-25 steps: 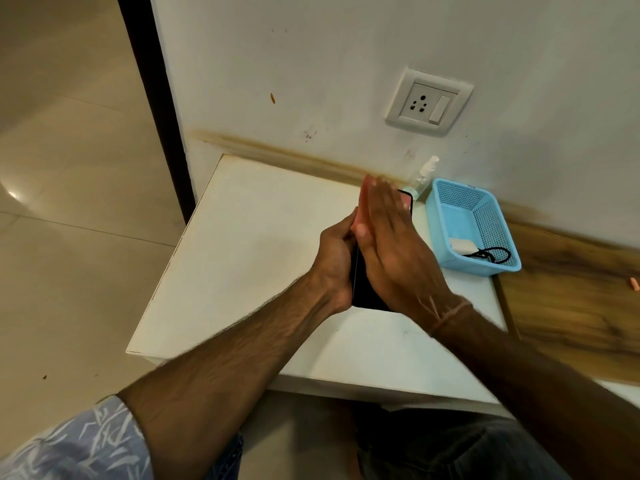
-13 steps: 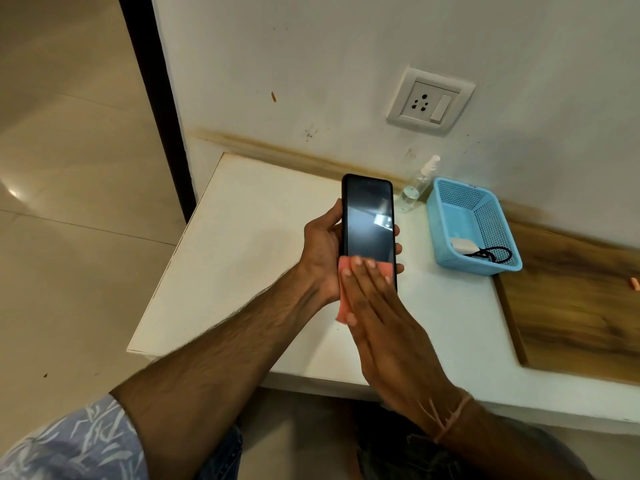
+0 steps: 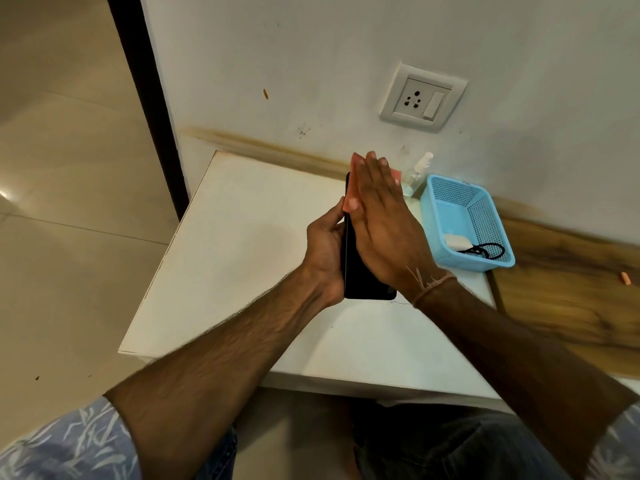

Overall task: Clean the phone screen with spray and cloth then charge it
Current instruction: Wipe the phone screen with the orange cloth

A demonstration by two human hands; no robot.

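The slim black phone (image 3: 363,282) was gripped upright over the white table (image 3: 242,237) by the left hand (image 3: 323,247) while the flat, open right hand (image 3: 384,223) pressed a pink cloth (image 3: 350,188) against it; charging remained undone.

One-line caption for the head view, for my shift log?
Left hand grips the phone while the flat right hand wipes its screen with a pink cloth above the white table.

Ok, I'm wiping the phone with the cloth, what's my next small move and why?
Probably draw the right hand down toward the phone's bottom edge: the pink cloth sits pressed at the top, while the lower screen shows bare. The left hand steadies it.
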